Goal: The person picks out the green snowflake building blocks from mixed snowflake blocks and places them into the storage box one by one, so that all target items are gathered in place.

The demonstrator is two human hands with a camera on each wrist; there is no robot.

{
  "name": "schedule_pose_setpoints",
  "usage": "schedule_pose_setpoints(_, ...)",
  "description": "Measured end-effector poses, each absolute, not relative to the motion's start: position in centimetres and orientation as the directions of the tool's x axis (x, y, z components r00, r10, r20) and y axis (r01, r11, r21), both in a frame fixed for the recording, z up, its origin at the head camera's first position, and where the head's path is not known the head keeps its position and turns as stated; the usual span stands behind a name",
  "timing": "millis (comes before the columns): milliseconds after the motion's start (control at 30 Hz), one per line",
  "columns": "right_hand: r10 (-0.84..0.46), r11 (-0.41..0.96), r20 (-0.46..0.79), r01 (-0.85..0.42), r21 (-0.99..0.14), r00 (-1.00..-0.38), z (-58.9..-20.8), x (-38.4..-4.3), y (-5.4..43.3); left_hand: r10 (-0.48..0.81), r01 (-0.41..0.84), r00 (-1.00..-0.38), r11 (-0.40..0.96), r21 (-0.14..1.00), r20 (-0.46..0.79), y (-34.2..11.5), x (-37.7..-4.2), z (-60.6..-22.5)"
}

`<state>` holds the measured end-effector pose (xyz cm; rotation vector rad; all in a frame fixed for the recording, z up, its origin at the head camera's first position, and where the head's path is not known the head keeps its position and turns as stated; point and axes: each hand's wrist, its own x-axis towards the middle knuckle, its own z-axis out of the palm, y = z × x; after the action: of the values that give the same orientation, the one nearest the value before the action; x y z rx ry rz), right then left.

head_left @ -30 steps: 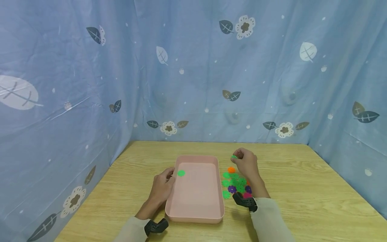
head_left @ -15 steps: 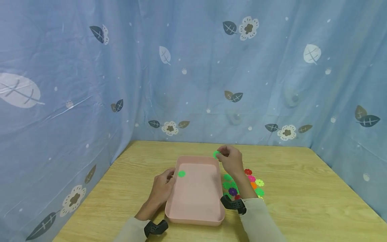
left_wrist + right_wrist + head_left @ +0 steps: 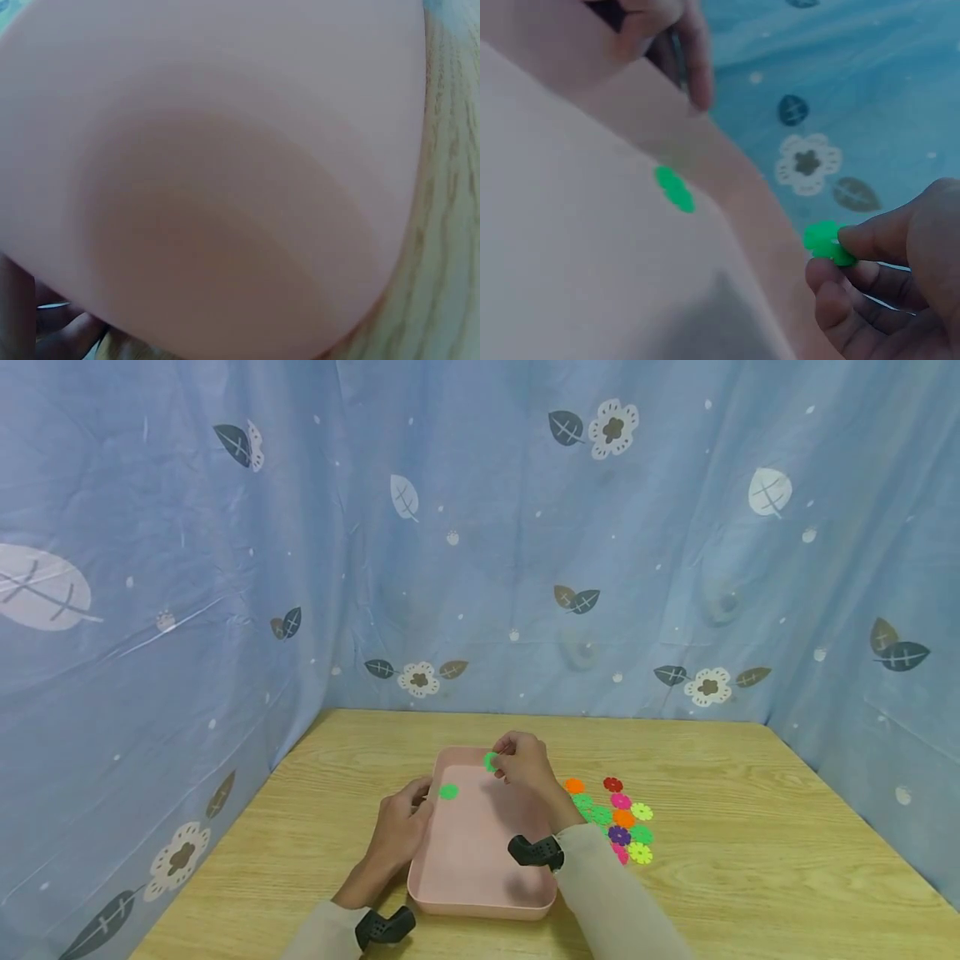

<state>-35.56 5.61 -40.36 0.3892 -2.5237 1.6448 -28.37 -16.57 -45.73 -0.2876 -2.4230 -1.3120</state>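
Note:
A shallow pink tray (image 3: 480,860) lies on the wooden table. My left hand (image 3: 401,827) holds its left rim; in the right wrist view those fingers (image 3: 697,67) reach over the edge. One green flower-shaped plastic disc (image 3: 448,792) rests on the tray floor near the far left. Above the tray's far end, my right hand (image 3: 525,768) pinches a second green disc (image 3: 825,241) between thumb and fingertips, off the tray floor. In the left wrist view the tray wall (image 3: 225,150) fills most of the picture, and only a bit of my left hand shows.
Right of the tray, several loose flower discs lie on the table, among them red (image 3: 613,785), orange (image 3: 624,819), purple (image 3: 619,836) and yellow (image 3: 641,853). My right forearm partly hides them. A blue patterned curtain (image 3: 480,568) surrounds the table's back and sides.
My right hand has carried the green disc leftward from above the loose discs, past the tray's right rim, to over the tray. My left hand has stayed on the left rim.

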Motion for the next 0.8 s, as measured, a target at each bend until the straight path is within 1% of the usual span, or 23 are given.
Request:
schedule_pose_setpoints(67, -0.17, 0.439, 0.205, -0.261, -0.86, -0.964, -40.8, -35.8, 5.1, 0.004, 0.35, -0.911, 0.54, 0.766, 0.413, -16.6, -28.4, -45.8)
schedule_pose_setpoints(200, -0.158, 0.592, 0.181, -0.24, -0.77, -0.971, -41.4, -35.6, 4.3, 0.009, 0.354, -0.91, 0.533, 0.768, 0.413, -16.5, -28.4, -45.9)
schedule_pose_setpoints(300, -0.194, 0.568, 0.147, -0.233, -0.789, -0.97, -41.7, -35.3, 3.8, 0.005, 0.353, -0.909, 0.539, 0.764, 0.416, -16.5, -28.4, -45.9)
schedule_pose_setpoints(433, -0.27, 0.425, 0.12, -0.23, -0.875, -0.955, -42.0, -35.3, 3.2, 0.001, 0.357, -0.904, 0.555, 0.752, 0.428, -16.6, -28.5, -45.8)
schedule_pose_setpoints(533, -0.272, 0.464, 0.148, -0.264, -0.845, -0.951, -42.6, -35.5, 3.0, -0.007, 0.351, -0.904, 0.555, 0.754, 0.427, -16.6, -28.5, -45.7)
schedule_pose_setpoints(667, -0.268, 0.562, 0.199, -0.321, -0.762, -0.942, -43.3, -35.7, 2.7, -0.013, 0.343, -0.907, 0.553, 0.759, 0.42, -16.6, -28.4, -45.8)
schedule_pose_setpoints(800, -0.28, 0.617, 0.222, -0.352, -0.704, -0.934, -43.5, -35.8, 2.4, -0.02, 0.338, -0.909, 0.545, 0.767, 0.415, -16.5, -28.2, -45.8)
